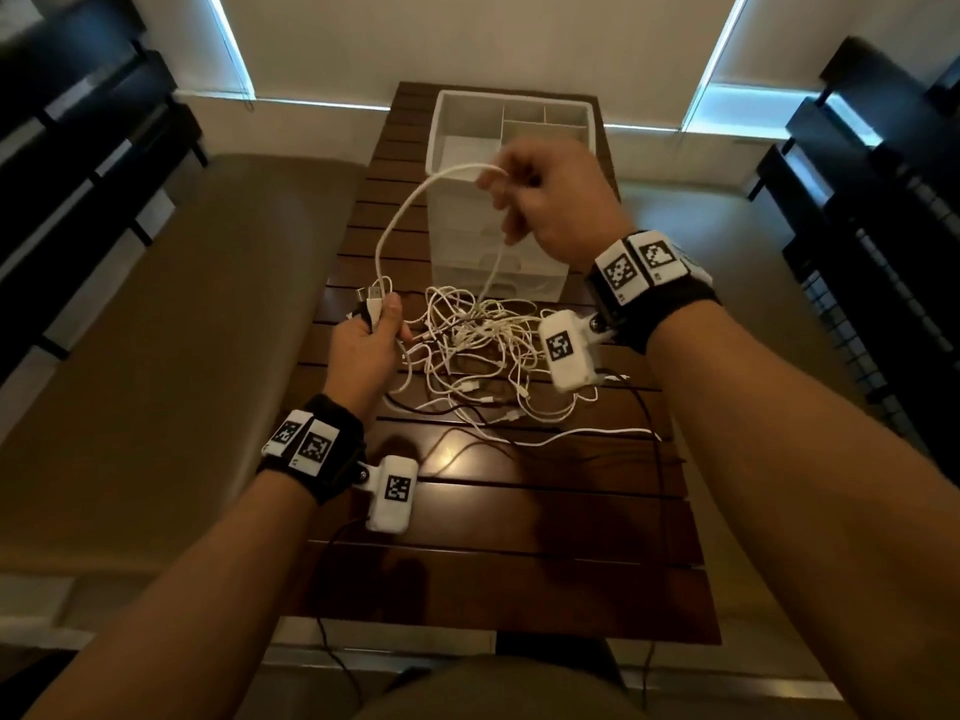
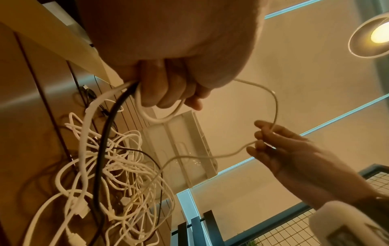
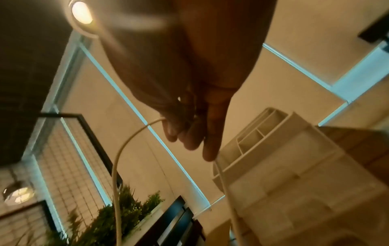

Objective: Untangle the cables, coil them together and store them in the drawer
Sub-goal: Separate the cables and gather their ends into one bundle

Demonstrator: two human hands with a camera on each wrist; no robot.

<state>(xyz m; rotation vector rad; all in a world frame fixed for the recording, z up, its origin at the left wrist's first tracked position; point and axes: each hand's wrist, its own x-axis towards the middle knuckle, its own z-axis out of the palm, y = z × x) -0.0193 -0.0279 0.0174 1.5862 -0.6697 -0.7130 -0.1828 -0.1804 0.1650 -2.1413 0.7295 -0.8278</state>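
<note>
Cables [image 1: 478, 345]: white tangle, a few dark strands mixed in, heaped mid-table at 12 o'clock from the person, just in front of the drawer unit [image 1: 511, 200].
Lifted strand [image 1: 400, 220]: one white cable arcs from the left hand up to the right hand, then drops back into the heap.
Left hand [image 1: 366, 350]: at 10 o'clock of the heap, fist curled round several cable ends; plugs stick out above the thumb. Left wrist view shows white and black strands trailing from the fist.
Right hand [image 1: 550, 194]: raised at 1 o'clock, in front of the drawer unit; fingers pinch the strand, which runs through them.
Handling (judgement): light, limp, smooth-jacketed; will slide through a loose pinch but snag at plugs and crossings. Best held near a plug end and fed hand over hand; hard pulls would likely tighten knots.
Table [image 1: 519, 563]: dark slatted wood; a loose strand reaches toward the 3 o'clock edge and could slip off.
Open room: space above the heap is free for lifting; the drawer unit close behind limits forward sweep.
Drawers: cannot tell from these views whether any is pulled out.
</note>
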